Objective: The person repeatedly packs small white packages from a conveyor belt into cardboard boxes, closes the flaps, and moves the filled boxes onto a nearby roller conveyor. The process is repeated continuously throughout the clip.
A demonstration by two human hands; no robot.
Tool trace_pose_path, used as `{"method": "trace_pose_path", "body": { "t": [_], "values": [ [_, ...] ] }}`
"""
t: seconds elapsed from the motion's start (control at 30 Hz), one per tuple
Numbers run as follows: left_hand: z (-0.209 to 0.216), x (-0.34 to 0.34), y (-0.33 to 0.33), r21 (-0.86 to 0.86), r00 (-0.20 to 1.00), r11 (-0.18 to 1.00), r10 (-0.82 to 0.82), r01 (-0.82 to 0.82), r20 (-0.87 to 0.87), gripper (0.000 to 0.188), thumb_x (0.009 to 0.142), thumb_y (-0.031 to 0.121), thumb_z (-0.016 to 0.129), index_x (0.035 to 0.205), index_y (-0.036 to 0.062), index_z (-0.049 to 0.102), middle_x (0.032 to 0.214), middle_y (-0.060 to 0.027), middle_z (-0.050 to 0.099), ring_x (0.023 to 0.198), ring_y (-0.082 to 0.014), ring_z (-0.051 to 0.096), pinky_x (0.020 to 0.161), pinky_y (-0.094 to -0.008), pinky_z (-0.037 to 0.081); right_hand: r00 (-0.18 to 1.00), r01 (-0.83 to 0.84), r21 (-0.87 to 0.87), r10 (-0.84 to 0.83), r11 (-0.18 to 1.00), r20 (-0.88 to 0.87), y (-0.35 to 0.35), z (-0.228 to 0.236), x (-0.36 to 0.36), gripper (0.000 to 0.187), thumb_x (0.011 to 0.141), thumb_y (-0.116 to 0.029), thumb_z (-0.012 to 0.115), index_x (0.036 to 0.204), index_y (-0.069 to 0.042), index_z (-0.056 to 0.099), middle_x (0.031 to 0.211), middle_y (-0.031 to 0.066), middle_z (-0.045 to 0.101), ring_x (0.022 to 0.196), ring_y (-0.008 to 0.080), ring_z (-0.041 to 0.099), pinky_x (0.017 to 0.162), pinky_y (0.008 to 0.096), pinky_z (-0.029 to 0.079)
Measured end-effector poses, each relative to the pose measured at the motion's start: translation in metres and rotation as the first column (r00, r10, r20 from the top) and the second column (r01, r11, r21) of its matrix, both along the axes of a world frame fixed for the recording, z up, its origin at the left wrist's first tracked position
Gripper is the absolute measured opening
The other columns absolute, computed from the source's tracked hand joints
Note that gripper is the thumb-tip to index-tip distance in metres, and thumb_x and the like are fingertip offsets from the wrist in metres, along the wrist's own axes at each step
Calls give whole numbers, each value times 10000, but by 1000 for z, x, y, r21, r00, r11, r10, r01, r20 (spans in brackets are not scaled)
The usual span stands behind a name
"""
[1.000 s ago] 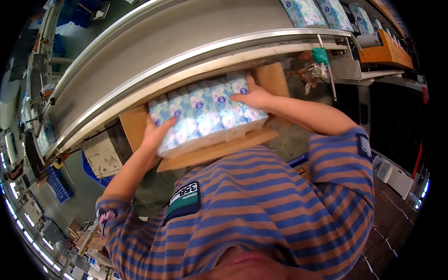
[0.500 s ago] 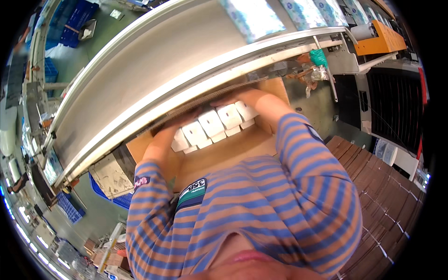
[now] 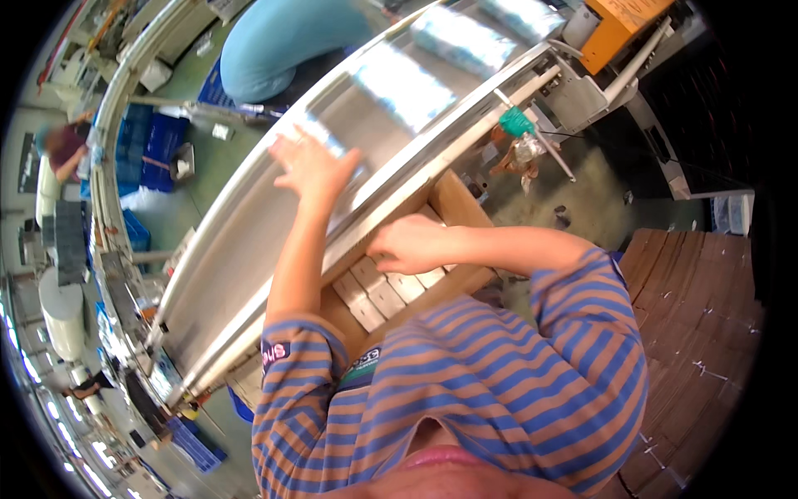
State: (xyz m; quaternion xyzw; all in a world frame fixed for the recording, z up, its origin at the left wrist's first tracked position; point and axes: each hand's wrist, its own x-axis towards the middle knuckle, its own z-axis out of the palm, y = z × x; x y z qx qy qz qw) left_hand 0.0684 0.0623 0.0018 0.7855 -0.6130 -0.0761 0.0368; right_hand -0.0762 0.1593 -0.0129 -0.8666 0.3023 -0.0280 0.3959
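My left hand (image 3: 314,166) is open, fingers spread, over the conveyor belt (image 3: 249,258). A shiny blue-and-white pack (image 3: 326,133) lies under its fingers, partly hidden and blurred. Just below the belt's near rail stands an open cardboard box (image 3: 460,193), with white packs (image 3: 385,297) standing in rows inside it. Above the box is my right hand (image 3: 413,244), its fingers curled and bent downward. What those fingers hold, if anything, is hidden.
More shiny packs (image 3: 405,86) lie along the belt toward an orange machine part (image 3: 623,29). Across the belt, a person in light blue clothing (image 3: 287,46) bends over. Stacked brown cardboard (image 3: 690,333) stands to my right. A green wrap (image 3: 516,122) hangs on the frame.
My left hand has left the box and reached up over the belt. My right hand has lifted off the white packs. The view has turned, and a person shows across the belt.
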Motion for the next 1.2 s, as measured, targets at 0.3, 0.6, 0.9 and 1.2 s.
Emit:
{"method": "trace_pose_path", "body": {
  "t": [0.3,0.6,0.9,1.2],
  "values": [
    [-39,45,4,-275,456,957,-204,-95,-866,684,748,117,587,1353,0,291,1243,-162,471,1149,-261,468,970,-339,365,657,743,-211,-752,636,46,-132,14,-3,807,625,-516,713,1218,-39,444,1058,183,557,999,318,540,851,462,416],
    [-23,-15,-21,-362,544,919,-225,-157,-809,900,677,237,788,1350,-39,258,1286,-174,419,1175,-252,428,981,-352,334,617,749,-262,-785,609,-60,-168,10,-96,758,629,-573,682,1174,-65,542,1074,148,553,970,279,561,804,414,444],
    [-16,-31,-30,-302,450,935,-192,-185,-872,864,692,227,782,1336,-34,268,1276,-164,421,1150,-235,443,967,-344,349,554,747,-451,-832,488,17,-202,10,-132,820,632,-554,703,1255,-76,468,1019,192,561,977,292,569,834,396,462],
    [-16,-23,-13,-256,551,942,-98,-218,-829,845,660,310,789,1289,-19,331,1241,-166,454,1138,-247,458,968,-344,345,519,744,-495,-855,450,2,-226,-1,-200,880,593,-703,655,1070,31,554,1009,220,611,959,338,603,811,412,487]
  ]
}}
